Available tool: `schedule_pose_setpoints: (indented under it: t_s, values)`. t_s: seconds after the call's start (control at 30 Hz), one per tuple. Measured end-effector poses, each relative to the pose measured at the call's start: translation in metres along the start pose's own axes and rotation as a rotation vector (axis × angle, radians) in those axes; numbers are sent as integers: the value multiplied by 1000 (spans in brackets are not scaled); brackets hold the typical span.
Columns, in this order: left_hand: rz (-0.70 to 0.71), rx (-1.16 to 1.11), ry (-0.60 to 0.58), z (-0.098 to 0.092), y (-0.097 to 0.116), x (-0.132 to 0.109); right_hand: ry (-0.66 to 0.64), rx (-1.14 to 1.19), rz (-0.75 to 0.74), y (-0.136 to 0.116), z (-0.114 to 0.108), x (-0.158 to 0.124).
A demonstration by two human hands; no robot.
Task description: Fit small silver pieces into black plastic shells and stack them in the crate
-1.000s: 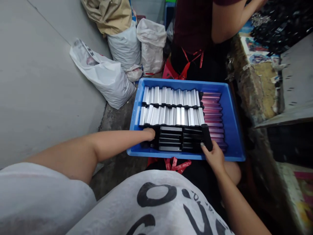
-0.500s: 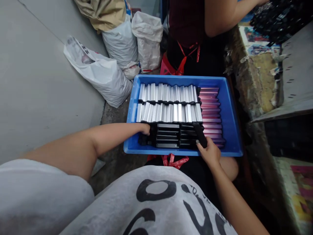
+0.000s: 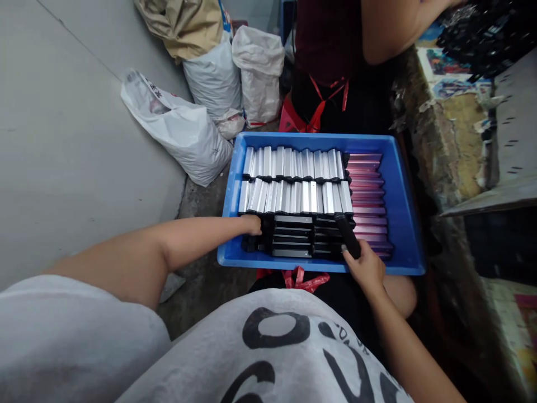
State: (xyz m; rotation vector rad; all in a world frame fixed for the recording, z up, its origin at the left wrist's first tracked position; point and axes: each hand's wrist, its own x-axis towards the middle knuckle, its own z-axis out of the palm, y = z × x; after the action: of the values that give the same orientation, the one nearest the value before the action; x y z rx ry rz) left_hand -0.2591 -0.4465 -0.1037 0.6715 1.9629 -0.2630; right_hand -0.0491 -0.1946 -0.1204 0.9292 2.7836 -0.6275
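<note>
Over a blue tray [image 3: 323, 139] we go: the right hand [image 3: 364, 270] has its fingers [image 3: 346, 249] closed round the lower end of a black bar [image 3: 348, 236], which leans inside the tray's near edge. The left hand [image 3: 253, 225] sits curled against a stack of black pieces [image 3: 292, 236], and whether it's gripping, I can't tell. Two rows of silver bars [image 3: 293, 180] fill the tray beside a column of pink strips [image 3: 367, 190]. Writing? The shirt [image 3: 277, 347] carries big black lettering, too cropped to read, and the white plastic bag [image 3: 180, 137] shows dark characters, too small to make out. Beyond the tray, a person in a maroon top [image 3: 329, 45] stands by white sacks [image 3: 259, 70]. Compared with the last frame, the tray sits slightly lower in view, and the bar leans a little differently.
</note>
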Motion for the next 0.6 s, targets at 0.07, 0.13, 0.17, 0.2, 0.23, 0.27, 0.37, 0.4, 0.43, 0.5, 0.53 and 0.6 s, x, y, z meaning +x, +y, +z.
schedule_pose_setpoints:
  t_s: [0.07,0.13,0.17,0.2,0.23,0.27,0.37,0.4,0.43,0.5,0.53,0.6]
  values:
    - [-76,60,-14,-9,3,-16,2,75,-1,5,1,0]
    - [-112,105,-6,-23,1,-37,22,256,12,9,0,1]
    - [-110,119,8,-33,-1,-50,30,384,23,8,-2,2]
    - [-99,130,23,-44,-4,-64,26,521,34,6,-4,4]
    - [-73,134,45,-57,-7,-78,-5,650,35,1,-7,6]
    - [-27,129,71,-70,-11,-92,-59,764,17,-8,-12,7]
    - [176,27,151,-104,-14,-128,-301,971,-161,-48,-28,11]
    - [251,-29,164,-113,-12,-136,-372,1008,-237,-64,-35,11]
    - [326,-89,170,-118,-8,-142,-429,1044,-299,-80,-41,11]
    - [484,-226,180,-120,3,-146,-554,1110,-358,-105,-52,8]
    - [572,-299,182,-118,10,-145,-646,1142,-357,-114,-57,5]
    - [717,-476,150,-107,18,-138,-864,1193,-316,-121,-63,-3]
